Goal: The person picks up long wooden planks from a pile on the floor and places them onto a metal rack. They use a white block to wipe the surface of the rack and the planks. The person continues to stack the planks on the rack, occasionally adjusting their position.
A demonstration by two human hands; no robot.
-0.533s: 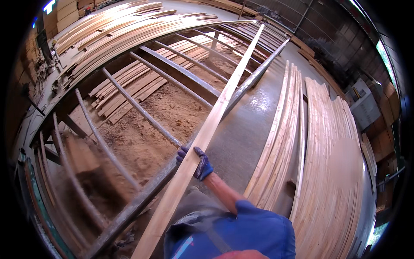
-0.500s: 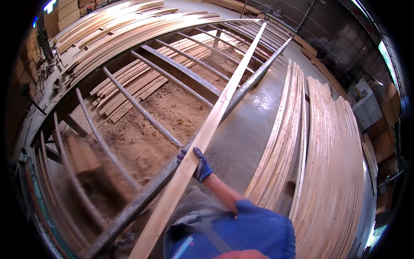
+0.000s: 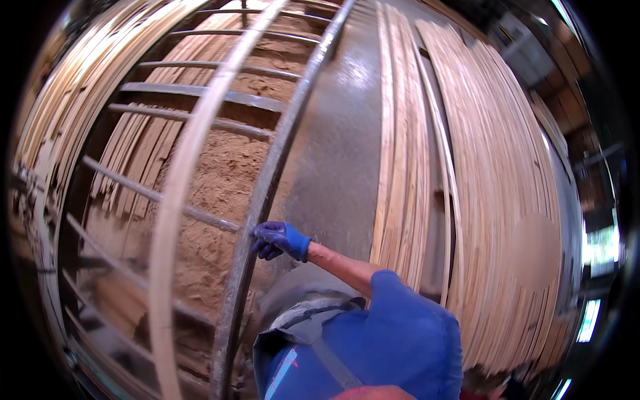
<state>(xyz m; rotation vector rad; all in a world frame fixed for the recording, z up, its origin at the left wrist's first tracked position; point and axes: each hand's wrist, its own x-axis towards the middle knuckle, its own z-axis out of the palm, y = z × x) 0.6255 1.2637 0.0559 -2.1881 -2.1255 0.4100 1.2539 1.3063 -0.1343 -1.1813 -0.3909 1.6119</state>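
Observation:
In a blue glove with a darker palm, my right hand (image 3: 280,240) is beside the near metal rail (image 3: 275,163) of a long roller frame. The fingers are loosely bent and slightly apart, and nothing shows in them; whether they touch the rail I cannot tell. A long, pale wooden board (image 3: 175,200) lies lengthwise over the cross rollers (image 3: 250,100), left of the rail and apart from my hand. Its lower part is blurred. My left hand is out of view.
Sawdust (image 3: 223,167) covers the ground beneath the rollers, with more boards lying there. Long stacks of boards (image 3: 493,167) stretch along the right, past a strip of grey floor (image 3: 327,133). Another pile of boards (image 3: 93,73) lies beyond the frame's left side.
My right hand has let go of the board, which has shifted left from the near rail onto the rollers. The whole view has swung too.

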